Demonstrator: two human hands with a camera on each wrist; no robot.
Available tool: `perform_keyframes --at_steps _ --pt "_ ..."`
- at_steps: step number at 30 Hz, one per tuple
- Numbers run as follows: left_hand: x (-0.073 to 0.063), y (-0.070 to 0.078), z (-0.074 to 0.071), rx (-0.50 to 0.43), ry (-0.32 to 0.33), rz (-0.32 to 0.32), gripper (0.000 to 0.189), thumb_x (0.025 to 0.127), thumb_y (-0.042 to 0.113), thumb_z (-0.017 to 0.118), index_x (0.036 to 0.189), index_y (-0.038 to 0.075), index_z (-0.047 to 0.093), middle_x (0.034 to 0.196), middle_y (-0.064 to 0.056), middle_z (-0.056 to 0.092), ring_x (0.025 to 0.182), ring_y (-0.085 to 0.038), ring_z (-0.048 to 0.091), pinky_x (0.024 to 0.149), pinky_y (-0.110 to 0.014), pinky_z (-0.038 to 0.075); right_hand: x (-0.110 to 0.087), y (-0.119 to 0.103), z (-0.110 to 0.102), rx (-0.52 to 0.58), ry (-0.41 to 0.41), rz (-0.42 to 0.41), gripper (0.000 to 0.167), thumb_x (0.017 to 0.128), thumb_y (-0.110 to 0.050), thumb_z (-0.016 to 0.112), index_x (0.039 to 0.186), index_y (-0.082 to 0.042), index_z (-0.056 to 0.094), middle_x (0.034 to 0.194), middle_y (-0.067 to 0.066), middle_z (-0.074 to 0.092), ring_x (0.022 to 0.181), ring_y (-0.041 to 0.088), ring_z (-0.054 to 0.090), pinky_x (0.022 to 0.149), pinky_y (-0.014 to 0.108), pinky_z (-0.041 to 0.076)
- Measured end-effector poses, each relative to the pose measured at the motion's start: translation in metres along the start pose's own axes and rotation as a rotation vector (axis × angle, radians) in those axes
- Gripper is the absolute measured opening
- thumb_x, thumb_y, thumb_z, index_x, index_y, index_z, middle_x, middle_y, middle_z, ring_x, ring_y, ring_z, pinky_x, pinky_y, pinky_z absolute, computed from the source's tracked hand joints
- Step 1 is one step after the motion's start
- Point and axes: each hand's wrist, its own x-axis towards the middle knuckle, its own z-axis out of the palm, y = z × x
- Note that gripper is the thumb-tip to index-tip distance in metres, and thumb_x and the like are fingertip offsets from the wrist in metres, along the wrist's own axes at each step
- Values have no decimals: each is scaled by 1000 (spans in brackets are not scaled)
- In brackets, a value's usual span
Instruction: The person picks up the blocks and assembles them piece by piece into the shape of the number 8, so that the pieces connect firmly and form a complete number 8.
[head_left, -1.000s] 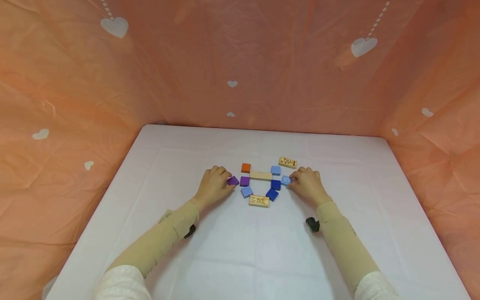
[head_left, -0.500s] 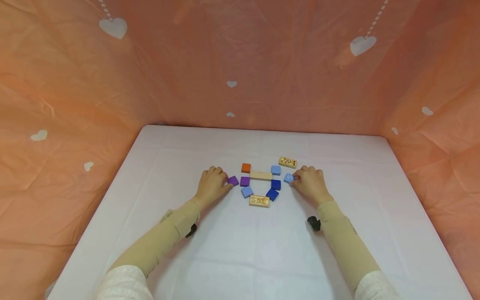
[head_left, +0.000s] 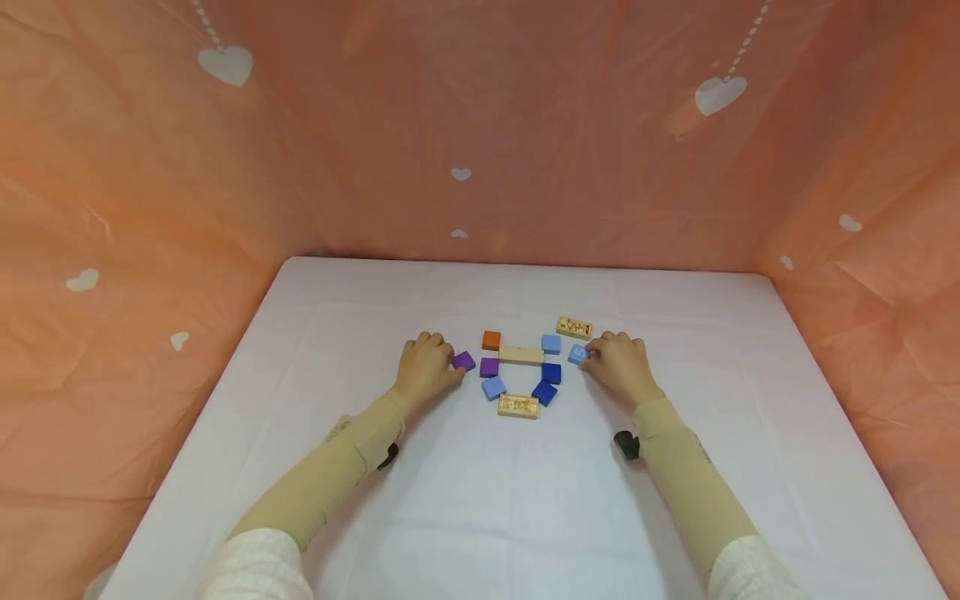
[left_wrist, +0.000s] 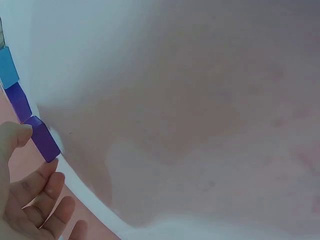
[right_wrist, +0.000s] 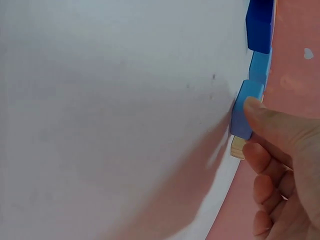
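Observation:
My left hand (head_left: 426, 367) pinches a purple square block (head_left: 463, 361) between thumb and forefinger at the left of a small block layout. In the left wrist view that purple block (left_wrist: 46, 140) sits between thumb tip and fingertip. On the opposite side, my right hand (head_left: 621, 365) pinches a light blue block (head_left: 577, 353) marked with a numeral that looks like 5. The right wrist view shows the thumb over this light blue block (right_wrist: 245, 111). Between the hands, a plain wooden bar (head_left: 521, 356) joins two columns of coloured blocks.
The left column has an orange block (head_left: 491, 340), a purple block (head_left: 489, 367) and a light blue block (head_left: 493, 388). Light blue (head_left: 551, 343) and dark blue blocks (head_left: 551, 373) form the right one. Printed wooden tiles lie below (head_left: 518, 406) and at upper right (head_left: 574, 327).
My right hand has shifted slightly right and away from the layout with the light blue block, which has turned a little. My left hand and its purple block have barely moved.

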Motion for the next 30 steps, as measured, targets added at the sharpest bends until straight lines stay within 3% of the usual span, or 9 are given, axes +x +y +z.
perform_keyframes --at_steps 4,19,30 --pt "4 1 0 9 -23 -7 27 79 33 68 84 6 69 88 -7 61 88 -24 52 82 -42 43 2 0 -1 9 15 2 30 79 -23 71 102 -3 69 93 13 66 83 30 54 79 46 38" --pt "14 -2 -1 15 25 3 26 78 32 68 83 6 68 84 -6 61 86 -24 54 79 -42 44 20 2 -2 11 -3 63 33 82 -26 69 105 -3 69 95 16 68 82 31 55 79 46 38" --pt "12 -2 -4 -6 -35 -39 27 79 34 68 81 7 67 92 -7 64 88 -25 55 79 -42 45 32 -1 -4 26 -17 88 27 82 -26 70 97 -4 71 95 15 70 82 31 56 77 44 37"
